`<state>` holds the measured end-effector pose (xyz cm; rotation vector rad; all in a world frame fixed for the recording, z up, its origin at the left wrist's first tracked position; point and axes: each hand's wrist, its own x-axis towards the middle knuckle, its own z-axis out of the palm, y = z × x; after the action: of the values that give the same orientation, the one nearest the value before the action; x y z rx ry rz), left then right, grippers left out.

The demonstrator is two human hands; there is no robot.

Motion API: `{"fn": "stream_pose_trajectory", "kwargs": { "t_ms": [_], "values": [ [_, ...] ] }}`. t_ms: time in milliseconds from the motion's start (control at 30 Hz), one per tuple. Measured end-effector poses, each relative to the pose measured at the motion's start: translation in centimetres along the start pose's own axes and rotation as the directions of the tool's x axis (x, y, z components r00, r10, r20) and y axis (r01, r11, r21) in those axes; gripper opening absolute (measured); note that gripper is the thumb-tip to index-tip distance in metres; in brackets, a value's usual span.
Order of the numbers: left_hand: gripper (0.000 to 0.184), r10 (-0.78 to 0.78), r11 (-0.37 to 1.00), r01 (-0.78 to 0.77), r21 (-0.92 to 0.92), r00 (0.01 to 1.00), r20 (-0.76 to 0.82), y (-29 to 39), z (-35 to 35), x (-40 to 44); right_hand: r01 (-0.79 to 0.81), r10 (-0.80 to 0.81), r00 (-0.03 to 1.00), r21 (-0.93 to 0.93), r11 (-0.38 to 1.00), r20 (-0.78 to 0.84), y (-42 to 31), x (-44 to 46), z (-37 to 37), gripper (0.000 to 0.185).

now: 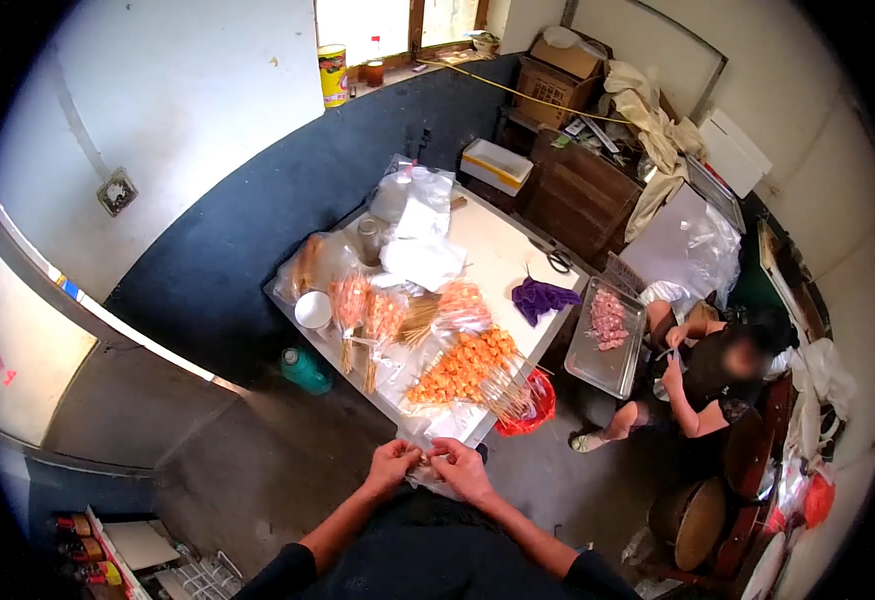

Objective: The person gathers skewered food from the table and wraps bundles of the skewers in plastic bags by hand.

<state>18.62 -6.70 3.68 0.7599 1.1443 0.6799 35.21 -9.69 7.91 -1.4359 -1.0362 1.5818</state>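
Observation:
At the near corner of the white table, my left hand and my right hand pinch a clear plastic bag between them. Both hands are closed, close together and in front of my body. Just beyond them lies a pile of orange skewered pieces, its sticks pointing right. Bagged skewers and more bagged skewers lie behind, with bare sticks between. A white cup stands at the left edge.
A seated person works at the right beside a metal tray of pink meat. A red bag hangs by the table's right edge. A green bottle stands on the floor. Scissors and a purple cloth lie on the table.

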Motion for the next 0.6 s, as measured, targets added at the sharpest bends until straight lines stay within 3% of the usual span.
{"fn": "stream_pose_trajectory", "kwargs": {
  "t_ms": [67, 133, 267, 333, 433, 600],
  "values": [
    [0.014, 0.022, 0.999, -0.022, -0.031, 1.000, -0.014, 0.4, 0.4, -0.3, 0.045, -0.045, 0.999, -0.012, 0.999, 0.008, 1.0, 0.4, -0.3, 0.033],
    [0.019, 0.044, 0.987, -0.033, 0.157, 0.997, -0.068, 3.2, 1.4, -1.6, 0.034, -0.034, 0.999, -0.050, 0.998, 0.013, 0.9, 0.3, -0.8, 0.032],
    [0.024, 0.098, 0.986, -0.086, 0.142, 0.992, -0.084, 1.9, 1.2, -0.9, 0.021, -0.018, 1.000, -0.119, 0.993, 0.025, 1.2, 0.3, -1.4, 0.032],
    [0.025, 0.035, 0.985, -0.017, 0.172, 0.994, -0.101, 2.6, 1.7, -1.3, 0.008, -0.006, 1.000, -0.109, 0.994, 0.021, 0.7, -0.1, -1.3, 0.030],
    [0.027, 0.136, 0.953, -0.118, 0.280, 0.990, -0.046, 1.4, 1.9, -0.4, 0.011, -0.010, 1.000, -0.072, 0.997, 0.018, 0.8, -0.4, -1.4, 0.028],
    [0.030, 0.060, 0.967, -0.060, 0.248, 0.998, 0.007, 1.9, 2.6, -0.7, 0.055, -0.051, 0.997, -0.070, 0.996, 0.064, 0.2, -1.2, -1.3, 0.023]
  ]
}}
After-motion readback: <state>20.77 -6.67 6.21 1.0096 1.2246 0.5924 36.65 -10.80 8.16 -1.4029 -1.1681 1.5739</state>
